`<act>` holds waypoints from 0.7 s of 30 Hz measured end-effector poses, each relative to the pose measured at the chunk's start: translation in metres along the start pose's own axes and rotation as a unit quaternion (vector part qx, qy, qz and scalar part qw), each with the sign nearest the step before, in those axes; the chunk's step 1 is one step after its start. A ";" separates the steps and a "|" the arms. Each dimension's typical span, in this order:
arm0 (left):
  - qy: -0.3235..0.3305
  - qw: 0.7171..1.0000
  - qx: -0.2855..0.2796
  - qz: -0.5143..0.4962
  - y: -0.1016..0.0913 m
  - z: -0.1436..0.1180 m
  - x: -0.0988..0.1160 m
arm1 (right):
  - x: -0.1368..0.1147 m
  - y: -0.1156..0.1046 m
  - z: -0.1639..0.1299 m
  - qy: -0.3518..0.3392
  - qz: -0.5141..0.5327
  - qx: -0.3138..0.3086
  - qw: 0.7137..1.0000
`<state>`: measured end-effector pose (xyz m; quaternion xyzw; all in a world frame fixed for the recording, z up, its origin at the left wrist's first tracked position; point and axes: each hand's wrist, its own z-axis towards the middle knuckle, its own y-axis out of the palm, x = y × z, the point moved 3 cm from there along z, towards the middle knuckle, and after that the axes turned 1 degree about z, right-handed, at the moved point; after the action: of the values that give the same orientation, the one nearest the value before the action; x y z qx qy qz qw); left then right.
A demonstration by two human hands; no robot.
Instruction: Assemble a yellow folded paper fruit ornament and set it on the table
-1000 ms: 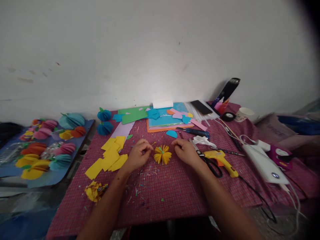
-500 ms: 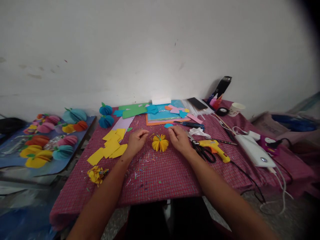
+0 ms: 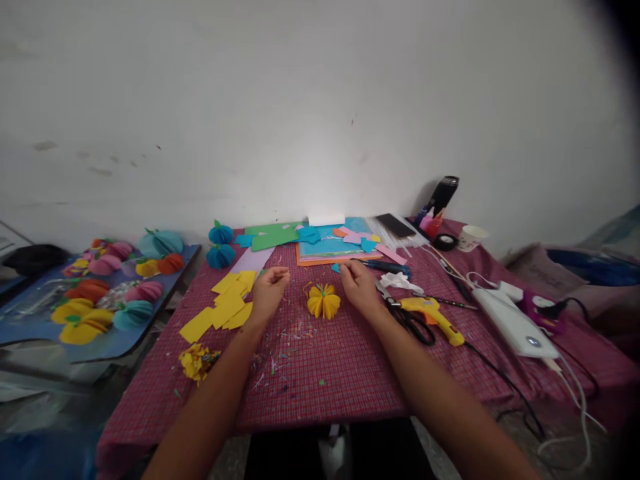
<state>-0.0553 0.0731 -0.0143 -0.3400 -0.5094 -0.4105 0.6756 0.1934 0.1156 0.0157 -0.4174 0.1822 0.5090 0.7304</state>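
A yellow paper pumpkin [image 3: 323, 303] with folded ribs and a bit of green on top sits on the checked cloth between my hands. A thin loop of string shows at its upper left. My left hand [image 3: 270, 290] is to the left of it, thumb and forefinger pinched together; anything in them is too small to make out. On the other side, my right hand [image 3: 359, 285] is also closed in a pinch, its contents hidden. Just beyond the right fingertips shows a small blue paper piece [image 3: 335, 267]. Neither hand touches the pumpkin.
Yellow paper pieces [image 3: 227, 303] and a crumpled yellow bunch [image 3: 196, 362] lie left. Scissors [image 3: 417, 327], a yellow glue gun [image 3: 435, 317] and a white power bank [image 3: 515, 323] are right. Coloured sheets [image 3: 320, 253] lie behind. Finished paper pumpkins [image 3: 83, 320] cover a blue side table.
The view has tilted up slightly, so the table sits lower in the picture. Both hands stay pinched beside the yellow pumpkin, the right fingertips slightly more over the blue piece.
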 end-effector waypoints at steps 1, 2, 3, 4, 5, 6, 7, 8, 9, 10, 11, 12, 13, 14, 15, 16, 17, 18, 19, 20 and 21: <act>-0.005 1.000 0.004 -0.017 0.000 0.000 0.000 | 0.002 -0.001 -0.001 0.004 -0.006 -0.001 1.000; -0.011 0.999 0.007 -0.033 0.001 0.000 0.000 | 0.003 -0.002 -0.001 0.006 -0.007 -0.002 1.000; -0.016 0.999 0.009 -0.046 0.001 0.000 0.000 | 0.003 -0.002 0.000 0.008 -0.007 -0.003 1.000; -0.022 0.998 0.011 -0.057 0.001 0.000 0.001 | 0.002 -0.002 0.000 0.008 -0.003 -0.005 1.000; -0.025 0.998 0.012 -0.064 0.001 0.001 0.001 | 0.000 -0.002 0.001 0.007 0.001 -0.009 1.000; -0.028 0.997 0.015 -0.070 0.000 0.001 0.001 | -0.002 -0.001 0.001 0.007 0.004 -0.014 1.000; -0.028 0.997 0.019 -0.075 0.000 0.001 0.002 | -0.003 -0.001 0.001 0.006 0.006 -0.021 1.000; -0.029 0.996 0.023 -0.080 0.000 0.002 0.002 | -0.005 0.000 0.001 0.007 0.008 -0.026 1.000; -0.031 0.995 0.028 -0.088 -0.001 0.002 0.003 | -0.006 0.000 0.001 0.008 0.009 -0.030 0.999; -0.034 0.994 0.034 -0.097 -0.001 0.002 0.003 | -0.007 0.000 0.000 0.009 0.011 -0.033 0.999; -0.038 0.993 0.039 -0.107 -0.001 0.002 0.003 | -0.007 0.000 0.000 0.011 0.013 -0.036 0.999; -0.042 0.992 0.044 -0.114 -0.001 0.002 0.004 | -0.006 0.000 0.000 0.014 0.015 -0.038 0.999; -0.046 0.991 0.048 -0.118 -0.001 0.002 0.005 | -0.006 0.000 0.001 0.018 0.017 -0.039 0.999; -0.050 0.990 0.049 -0.119 0.000 0.002 0.006 | -0.004 -0.001 0.001 0.023 0.019 -0.040 0.999; -0.053 0.990 0.049 -0.118 0.000 0.002 0.006 | -0.003 -0.001 0.002 0.029 0.021 -0.044 0.998; -0.057 0.991 0.045 -0.114 0.001 0.001 0.007 | -0.002 -0.002 0.003 0.035 0.026 -0.051 0.998; -0.059 0.991 0.039 -0.111 0.002 0.001 0.008 | -0.001 -0.002 0.004 0.040 0.033 -0.061 0.997; -0.060 0.991 0.032 -0.113 0.002 0.001 0.009 | 0.000 -0.003 0.005 0.046 0.045 -0.076 0.995; -0.061 0.991 0.025 -0.118 0.003 0.000 0.009 | 0.000 -0.003 0.006 0.053 0.061 -0.093 0.992; -0.063 0.990 0.020 -0.126 0.003 0.000 0.009 | 0.000 -0.004 0.007 0.059 0.080 -0.111 0.989; -0.065 0.988 0.016 -0.136 0.004 -0.001 0.010 | 0.000 -0.004 0.007 0.064 0.099 -0.128 0.985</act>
<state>-0.0503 0.0720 -0.0054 -0.2830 -0.6005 -0.4671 0.5841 0.1961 0.1207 0.0221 -0.5193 0.2026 0.5699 0.6037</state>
